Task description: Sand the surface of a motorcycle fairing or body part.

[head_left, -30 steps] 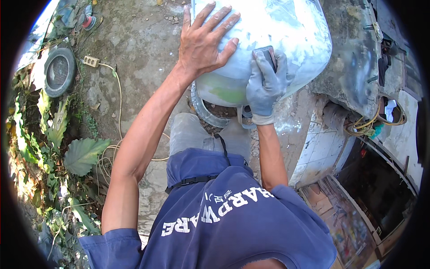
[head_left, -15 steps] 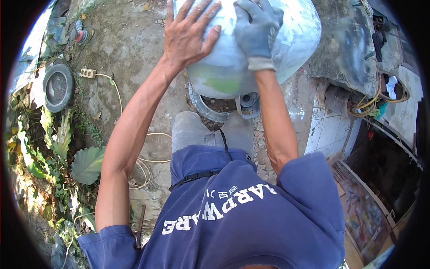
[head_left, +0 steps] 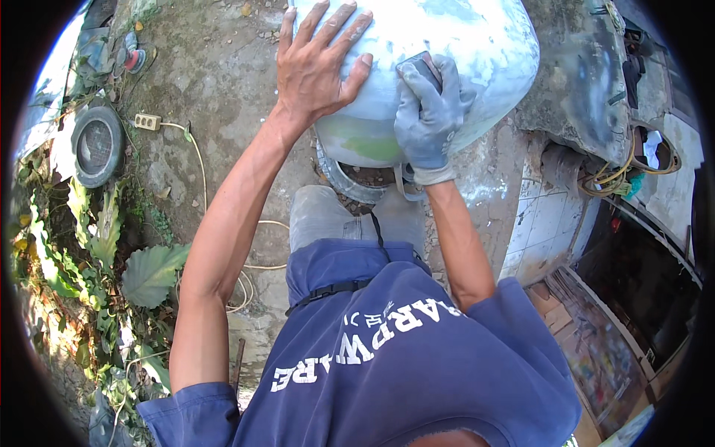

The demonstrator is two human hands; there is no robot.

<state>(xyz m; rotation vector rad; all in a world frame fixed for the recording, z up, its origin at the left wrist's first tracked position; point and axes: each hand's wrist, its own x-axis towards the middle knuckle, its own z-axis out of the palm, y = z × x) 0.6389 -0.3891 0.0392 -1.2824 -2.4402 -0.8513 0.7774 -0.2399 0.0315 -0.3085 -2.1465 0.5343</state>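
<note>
A large rounded shell [head_left: 372, 123], pale white-blue with smeared patches and a green area near its lower edge, stands in front of me; its exact kind cannot be made out. My bare left hand [head_left: 319, 71] lies on its upper left side, fingers spread. In a grey work glove, my right hand [head_left: 430, 112] grips a small dark sanding block [head_left: 421, 68] against the shell's surface. The glove hides part of the block. Beneath the shell, a grey tire [head_left: 346, 182] shows near my knees.
At left lie another tire [head_left: 97, 147], a power strip [head_left: 147, 121] with a pale cord, a small red-based tool [head_left: 134, 59] and leafy plants [head_left: 153, 276]. To the right, a concrete ledge [head_left: 577, 82] stands over coiled hoses [head_left: 596, 182] and white tiles [head_left: 532, 231].
My right hand has slid toward me down the shell, and the sanding block now shows above its fingers. My left hand has stayed in nearly the same place on the shell.
</note>
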